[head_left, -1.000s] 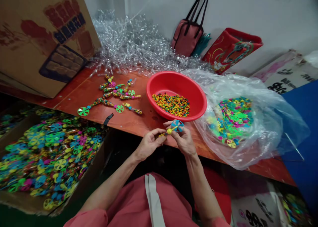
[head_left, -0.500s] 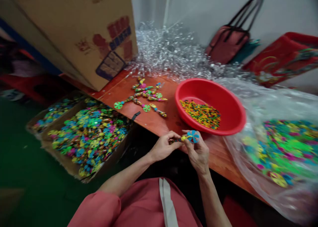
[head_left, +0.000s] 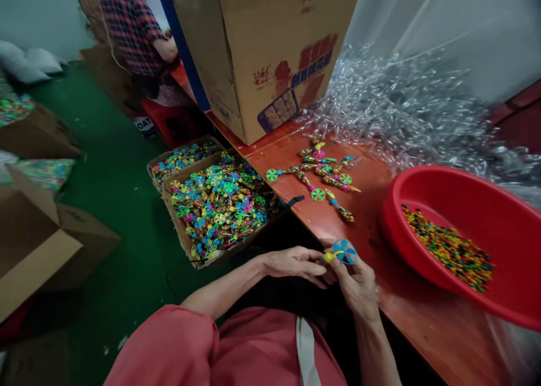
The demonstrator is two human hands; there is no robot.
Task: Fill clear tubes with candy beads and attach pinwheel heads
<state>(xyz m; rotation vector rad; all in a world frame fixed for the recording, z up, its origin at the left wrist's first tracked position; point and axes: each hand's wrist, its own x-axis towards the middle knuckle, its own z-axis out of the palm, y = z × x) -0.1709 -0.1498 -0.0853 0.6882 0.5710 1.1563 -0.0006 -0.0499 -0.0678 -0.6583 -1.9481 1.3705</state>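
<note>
In my right hand (head_left: 359, 284) is a small pinwheel candy tube. Its blue wheel (head_left: 345, 252) stands above my fingers, and its yellow cap (head_left: 329, 256) sits by my thumb. The fingers of my left hand (head_left: 293, 264) close on the tube's other end, which they mostly hide. Beyond my hands, several finished-looking pinwheel tubes (head_left: 318, 194) lie in a loose pile on the orange table (head_left: 291, 149). To the right stands a red basin (head_left: 393, 205) with small coloured candies (head_left: 448, 251) inside.
Left of the table, a carton (head_left: 186, 242) brims with pinwheel tubes, a second carton (head_left: 154, 174) behind it. A tall cardboard box (head_left: 270, 48) stands on the table. Clear empty tubes (head_left: 406, 104) are heaped along the wall. A person in a checked shirt (head_left: 131, 28) sits farther back.
My view has swung left, so the table things appear farther right and the seated person has come into view. Both hands remain at the pinwheel tube; my left fingers have straightened somewhat.
</note>
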